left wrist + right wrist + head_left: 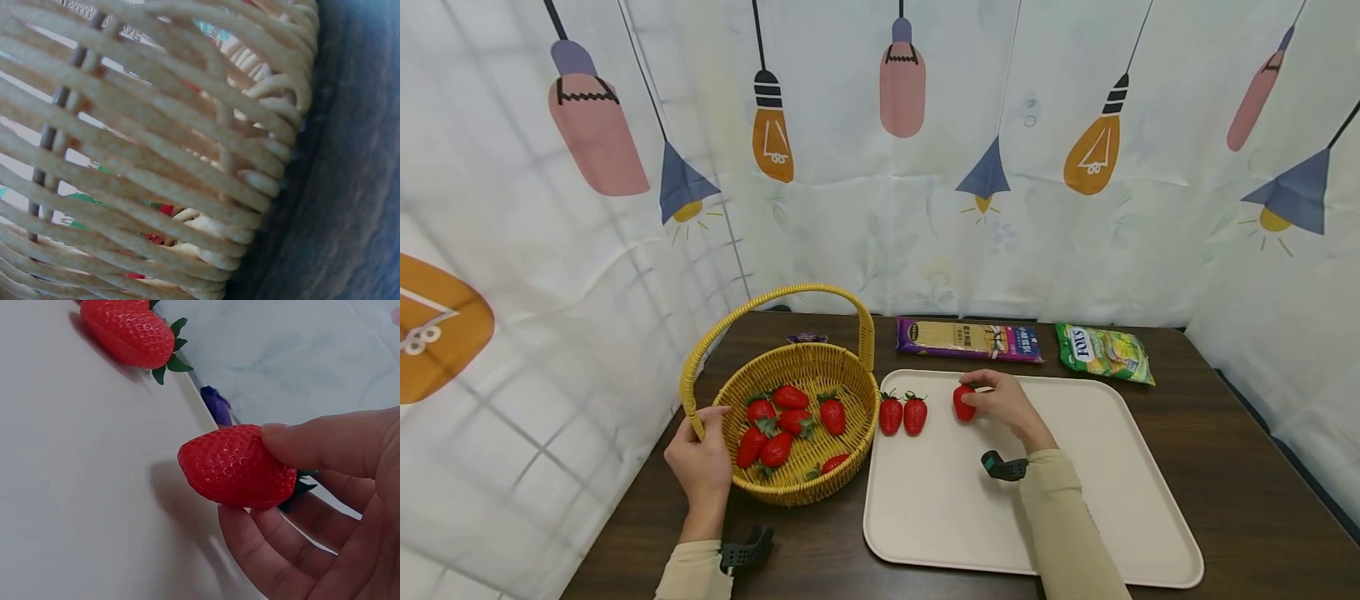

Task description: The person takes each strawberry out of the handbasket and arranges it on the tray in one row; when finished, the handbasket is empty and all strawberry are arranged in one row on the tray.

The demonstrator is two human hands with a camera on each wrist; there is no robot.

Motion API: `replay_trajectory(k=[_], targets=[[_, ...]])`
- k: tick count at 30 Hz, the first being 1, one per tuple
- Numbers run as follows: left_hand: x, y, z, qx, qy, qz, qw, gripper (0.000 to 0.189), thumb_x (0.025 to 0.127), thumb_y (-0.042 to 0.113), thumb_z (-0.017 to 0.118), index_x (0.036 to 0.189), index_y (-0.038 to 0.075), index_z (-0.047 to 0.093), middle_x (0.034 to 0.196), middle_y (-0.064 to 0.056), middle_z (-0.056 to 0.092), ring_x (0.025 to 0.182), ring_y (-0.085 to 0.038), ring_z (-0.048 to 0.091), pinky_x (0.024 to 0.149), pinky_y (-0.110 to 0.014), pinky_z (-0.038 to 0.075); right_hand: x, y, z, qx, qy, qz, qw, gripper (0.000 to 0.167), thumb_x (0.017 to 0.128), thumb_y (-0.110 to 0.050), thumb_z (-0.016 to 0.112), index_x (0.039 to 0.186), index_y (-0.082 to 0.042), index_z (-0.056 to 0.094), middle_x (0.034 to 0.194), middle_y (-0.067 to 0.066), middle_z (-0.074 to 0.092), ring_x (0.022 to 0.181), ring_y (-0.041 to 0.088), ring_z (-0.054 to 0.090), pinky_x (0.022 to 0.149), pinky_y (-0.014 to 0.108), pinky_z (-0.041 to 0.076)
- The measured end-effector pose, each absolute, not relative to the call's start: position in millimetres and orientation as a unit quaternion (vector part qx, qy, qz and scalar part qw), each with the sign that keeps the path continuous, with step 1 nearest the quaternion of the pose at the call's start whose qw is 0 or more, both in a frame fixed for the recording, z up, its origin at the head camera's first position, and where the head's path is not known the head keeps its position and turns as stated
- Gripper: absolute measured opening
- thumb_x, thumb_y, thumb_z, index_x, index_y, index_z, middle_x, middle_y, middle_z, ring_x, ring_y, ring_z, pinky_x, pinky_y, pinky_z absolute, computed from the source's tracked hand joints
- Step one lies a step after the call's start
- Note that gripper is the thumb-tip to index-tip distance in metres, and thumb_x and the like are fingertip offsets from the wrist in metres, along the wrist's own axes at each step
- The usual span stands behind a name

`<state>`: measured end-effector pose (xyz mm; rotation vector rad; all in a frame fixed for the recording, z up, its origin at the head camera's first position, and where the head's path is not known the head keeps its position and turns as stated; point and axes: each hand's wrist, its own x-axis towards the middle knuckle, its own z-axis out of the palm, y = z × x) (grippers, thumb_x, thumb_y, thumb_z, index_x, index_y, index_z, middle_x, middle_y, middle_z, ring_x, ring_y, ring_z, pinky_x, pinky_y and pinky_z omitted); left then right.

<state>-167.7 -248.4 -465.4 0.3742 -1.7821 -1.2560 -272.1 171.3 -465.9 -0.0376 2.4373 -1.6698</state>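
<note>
Between thumb and fingers, my right hand (1006,403) pinches a strawberry (234,467) close over the upper part of the white tray (955,508). Its shadow falls on the tray in the right wrist view. Two more strawberries (914,415) lie side by side at the tray's left. My left hand (702,458) grips the yellow woven basket (790,493) on its left side, where the arched handle (805,289) meets the rim. Several strawberries (777,450) with green leaves lie inside the basket. The left wrist view is filled by the basket's woven wall (144,137).
Behind the tray lie a purple-edged noodle packet (970,340) and a green FOX'S candy bag (1105,353). A small purple wrapped item (807,338) sits behind the basket. The dark wooden table (1240,450) ends at a lamp-patterned curtain (880,217).
</note>
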Motion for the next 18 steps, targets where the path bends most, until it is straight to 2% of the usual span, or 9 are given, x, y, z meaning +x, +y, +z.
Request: replay_trajectory(k=[10,18], targets=[[-167,-249,-467,0.152,-0.723,-0.510,0.440,0.034,0.100,0.025,0.055,0.089,0.001,0.076,0.052,0.011,0.045,0.042,-0.006,0.029,0.044,-0.022,0.027,-270,163,-470,-0.028,0.821,-0.561,0.105,0.034,0.085,-0.006,0.073,0.117,-0.001,0.065,0.117,0.018,0.062,0.086,0.023,0.061,0.069,0.032,0.055],[-159,-239,-451,0.138,-0.716,-0.514,0.452,0.035,0.100,0.021,0.055,0.087,-0.005,0.074,0.053,0.013,0.046,0.043,-0.004,0.028,0.045,-0.022,0.025,-270,160,-469,-0.047,0.829,-0.544,0.117,0.036,0.084,-0.008,0.074,0.118,-0.003,0.064,0.115,0.016,0.063,0.087,0.022,0.062,0.072,0.032,0.054]])
